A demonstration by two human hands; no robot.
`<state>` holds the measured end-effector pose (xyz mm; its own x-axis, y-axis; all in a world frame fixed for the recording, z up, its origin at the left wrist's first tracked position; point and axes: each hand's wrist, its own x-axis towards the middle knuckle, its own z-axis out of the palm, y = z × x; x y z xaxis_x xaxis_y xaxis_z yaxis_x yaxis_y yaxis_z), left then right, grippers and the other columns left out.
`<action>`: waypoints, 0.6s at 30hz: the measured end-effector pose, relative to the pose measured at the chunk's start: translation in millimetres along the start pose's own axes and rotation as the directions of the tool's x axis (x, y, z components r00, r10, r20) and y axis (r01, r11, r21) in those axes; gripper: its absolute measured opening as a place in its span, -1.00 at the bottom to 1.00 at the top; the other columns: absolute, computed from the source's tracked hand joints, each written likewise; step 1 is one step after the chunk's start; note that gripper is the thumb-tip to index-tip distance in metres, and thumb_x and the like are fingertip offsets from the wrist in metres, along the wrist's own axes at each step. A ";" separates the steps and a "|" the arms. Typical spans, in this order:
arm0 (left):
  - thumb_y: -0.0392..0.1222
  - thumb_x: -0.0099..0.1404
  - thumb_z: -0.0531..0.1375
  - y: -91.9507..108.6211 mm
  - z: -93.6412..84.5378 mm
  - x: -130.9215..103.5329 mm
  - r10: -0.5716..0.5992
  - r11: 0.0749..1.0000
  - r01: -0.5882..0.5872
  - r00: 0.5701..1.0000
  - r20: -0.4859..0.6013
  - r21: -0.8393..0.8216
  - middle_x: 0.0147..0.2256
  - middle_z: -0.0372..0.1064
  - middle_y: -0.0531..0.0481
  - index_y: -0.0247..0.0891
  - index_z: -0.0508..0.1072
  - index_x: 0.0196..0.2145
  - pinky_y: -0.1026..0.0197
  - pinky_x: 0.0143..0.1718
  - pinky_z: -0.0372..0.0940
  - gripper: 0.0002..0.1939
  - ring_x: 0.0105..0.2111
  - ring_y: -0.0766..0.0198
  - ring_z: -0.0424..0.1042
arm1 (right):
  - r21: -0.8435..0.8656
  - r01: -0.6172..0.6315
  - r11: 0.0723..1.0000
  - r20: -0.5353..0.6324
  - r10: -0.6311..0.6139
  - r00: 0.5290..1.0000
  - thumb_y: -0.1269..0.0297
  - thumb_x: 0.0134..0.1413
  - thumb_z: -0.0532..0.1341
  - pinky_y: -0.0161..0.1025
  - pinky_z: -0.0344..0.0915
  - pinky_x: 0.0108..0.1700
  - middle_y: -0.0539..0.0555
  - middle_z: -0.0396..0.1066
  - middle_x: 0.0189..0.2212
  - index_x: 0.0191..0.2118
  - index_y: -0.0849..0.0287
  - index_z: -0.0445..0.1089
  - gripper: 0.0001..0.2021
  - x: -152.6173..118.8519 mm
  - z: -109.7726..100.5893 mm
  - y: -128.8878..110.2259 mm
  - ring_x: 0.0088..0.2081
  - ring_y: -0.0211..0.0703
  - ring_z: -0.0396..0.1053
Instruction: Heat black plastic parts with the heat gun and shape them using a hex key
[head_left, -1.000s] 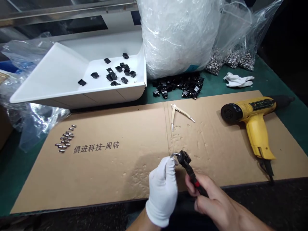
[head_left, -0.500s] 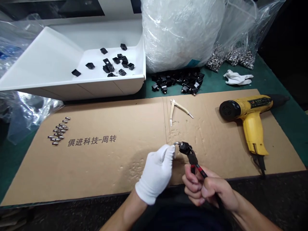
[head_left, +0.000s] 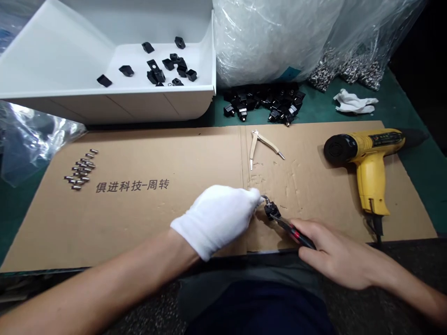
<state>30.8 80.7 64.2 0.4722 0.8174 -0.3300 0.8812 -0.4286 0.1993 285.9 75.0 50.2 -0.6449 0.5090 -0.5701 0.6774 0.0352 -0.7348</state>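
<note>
My left hand (head_left: 220, 216), in a white glove, is closed on a thin bent metal rod (head_left: 267, 200) that looks like a hex key; most of it is hidden in the glove. The rod's tip meets a small black block (head_left: 271, 211). My bare right hand (head_left: 335, 253) wraps round pliers (head_left: 293, 230) with black and red handles, whose jaws are at the block. Just beyond, cream-handled nippers (head_left: 260, 142) lie spread on the cardboard sheet (head_left: 139, 223).
Small metal pins (head_left: 82, 171) lie at left. A white bin (head_left: 139, 107) holds several black blocks. Behind the cardboard are a heap of black parts (head_left: 263, 102), a large plastic bag (head_left: 272, 37), bagged metal pieces (head_left: 349, 70) and a white glove (head_left: 355, 101). A yellow heat gun (head_left: 372, 163) lies at right.
My left wrist has turned and the forearm swung outward to the left. My right hand now lies palm-down over the plier handles. The block has shifted slightly right; the view has tilted down.
</note>
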 end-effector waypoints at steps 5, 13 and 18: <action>-0.43 0.26 0.14 -0.9 -12.4 18.2 0.106 0.994 -0.106 0.989 0.105 0.000 -0.56 0.48 -0.10 -0.29 0.53 -0.37 0.16 -0.42 0.29 -0.82 -0.53 0.11 0.52 | -0.389 -0.110 0.914 -0.001 0.119 0.993 0.36 0.16 0.11 -0.14 0.12 -0.28 0.10 0.44 -0.37 -0.28 0.11 0.27 -0.98 3.8 -4.6 -4.3 -0.32 0.00 0.37; -0.39 0.16 0.17 -24.0 11.3 37.3 0.133 0.979 -0.117 0.988 0.084 -0.170 -0.61 0.42 -0.05 -0.19 0.52 -0.49 0.06 -0.25 0.30 -0.82 -0.45 0.04 0.50 | -0.556 -0.040 0.830 -0.052 0.014 0.999 0.34 0.12 0.15 -0.13 0.03 -0.35 0.12 0.39 -0.44 -0.30 0.11 0.26 -0.97 13.8 -7.2 3.4 -0.44 -0.04 0.33; -0.38 0.20 0.13 -32.4 18.5 45.7 0.210 0.977 -0.200 0.966 0.151 -0.081 -0.51 0.52 -0.11 -0.18 0.57 -0.36 0.04 -0.23 0.28 -0.78 -0.41 0.00 0.52 | -0.510 0.023 0.860 -0.054 -0.058 0.997 0.36 0.06 0.21 -0.16 -0.04 -0.38 0.06 0.34 -0.50 -0.31 0.11 0.31 -0.94 18.3 -15.3 11.6 -0.50 -0.12 0.23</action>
<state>24.2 124.9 25.6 0.6443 0.6417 -0.4160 0.7646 -0.5507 0.3348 287.4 97.9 36.8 -0.6633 0.5519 -0.5054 0.7483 0.4803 -0.4576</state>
